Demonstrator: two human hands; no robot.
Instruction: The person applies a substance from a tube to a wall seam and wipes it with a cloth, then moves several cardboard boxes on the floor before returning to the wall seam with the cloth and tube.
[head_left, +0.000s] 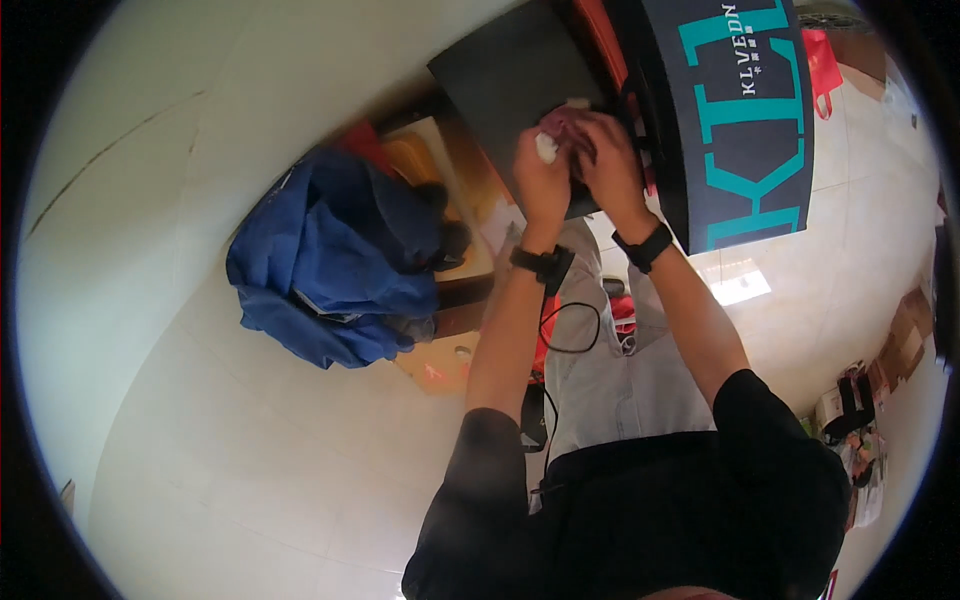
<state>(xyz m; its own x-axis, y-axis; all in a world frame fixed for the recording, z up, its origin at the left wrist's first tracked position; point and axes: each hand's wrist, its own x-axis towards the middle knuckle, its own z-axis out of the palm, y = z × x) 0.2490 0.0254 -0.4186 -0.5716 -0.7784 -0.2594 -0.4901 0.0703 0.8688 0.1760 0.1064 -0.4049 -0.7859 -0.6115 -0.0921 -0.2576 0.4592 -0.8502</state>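
Note:
Both my hands are close together over a flat dark grey panel [500, 85] at the top middle. Between them is a small, crumpled mauve cloth-like thing [566, 124] with white parts; its exact kind does not show. My left hand [540, 172] closes on its near left side, beside a white bit. My right hand [606, 150] curls over it from the right, its fingertips partly hidden behind the bundle. Each wrist wears a black band.
A large dark box [750, 130] with teal lettering stands right of my hands, a red bag [822, 70] beyond it. At left, a blue garment [340, 250] lies heaped by a wooden surface. A black cable [572, 350] loops over my grey trousers. Cluttered goods line the far right.

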